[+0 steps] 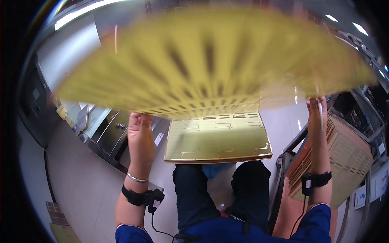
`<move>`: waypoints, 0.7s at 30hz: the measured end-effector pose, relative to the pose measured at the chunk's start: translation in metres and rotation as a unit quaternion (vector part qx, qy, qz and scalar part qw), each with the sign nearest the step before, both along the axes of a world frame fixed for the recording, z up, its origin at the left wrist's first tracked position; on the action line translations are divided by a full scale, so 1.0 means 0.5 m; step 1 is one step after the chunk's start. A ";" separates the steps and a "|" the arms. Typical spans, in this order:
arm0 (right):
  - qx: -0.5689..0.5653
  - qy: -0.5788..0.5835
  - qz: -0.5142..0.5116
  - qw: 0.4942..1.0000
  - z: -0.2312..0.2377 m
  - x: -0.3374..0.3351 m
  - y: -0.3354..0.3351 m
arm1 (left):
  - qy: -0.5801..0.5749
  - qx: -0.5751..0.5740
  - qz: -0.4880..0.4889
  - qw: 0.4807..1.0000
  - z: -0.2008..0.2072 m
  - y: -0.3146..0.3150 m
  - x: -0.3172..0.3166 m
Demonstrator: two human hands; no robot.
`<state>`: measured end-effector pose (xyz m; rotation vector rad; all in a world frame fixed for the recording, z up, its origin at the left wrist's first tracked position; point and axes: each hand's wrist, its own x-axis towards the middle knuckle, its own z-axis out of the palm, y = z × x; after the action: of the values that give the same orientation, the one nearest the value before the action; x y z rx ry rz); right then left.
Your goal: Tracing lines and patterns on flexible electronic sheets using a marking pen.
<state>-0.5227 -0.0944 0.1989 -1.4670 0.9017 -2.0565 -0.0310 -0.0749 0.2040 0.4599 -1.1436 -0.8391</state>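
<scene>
A large, thin yellow-green circuit board panel point(210, 52) with rows of dark slots is raised in front of me, smeared by motion. My left hand point(139, 127) pinches its near edge at the left. At the right end of the same edge, my right hand point(316, 111) is closed on it. Below the raised panel, in front of my knees, lies a similar panel point(216, 139) with copper-coloured traces, apparently on top of a thin stack.
To my right stands a metal-framed cart point(279, 162) with several upright yellow-green panels point(350, 162) leaning in it. A dark cabinet point(115, 131) with a round knob is at the left. Cables run from the black bands on my forearms.
</scene>
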 end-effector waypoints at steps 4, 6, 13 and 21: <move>0.065 -0.156 -0.012 0.985 -0.077 -0.022 -0.040 | 0.041 0.081 -0.151 0.984 0.009 -0.035 -0.027; 0.080 -0.185 0.003 0.980 -0.113 -0.023 -0.049 | 0.146 0.164 -0.241 0.945 -0.015 -0.012 -0.037; 0.114 -0.251 0.070 0.959 -0.191 -0.004 -0.040 | 0.218 0.330 -0.449 0.801 -0.098 0.046 -0.032; 0.149 -0.293 0.107 0.938 -0.246 0.034 -0.001 | 0.201 0.449 -0.350 0.797 -0.165 0.027 0.007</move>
<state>-0.5055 -0.0948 0.0761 -0.6907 0.7233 -1.9217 -0.0275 -0.0615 0.1213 0.5846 -0.4158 -2.0577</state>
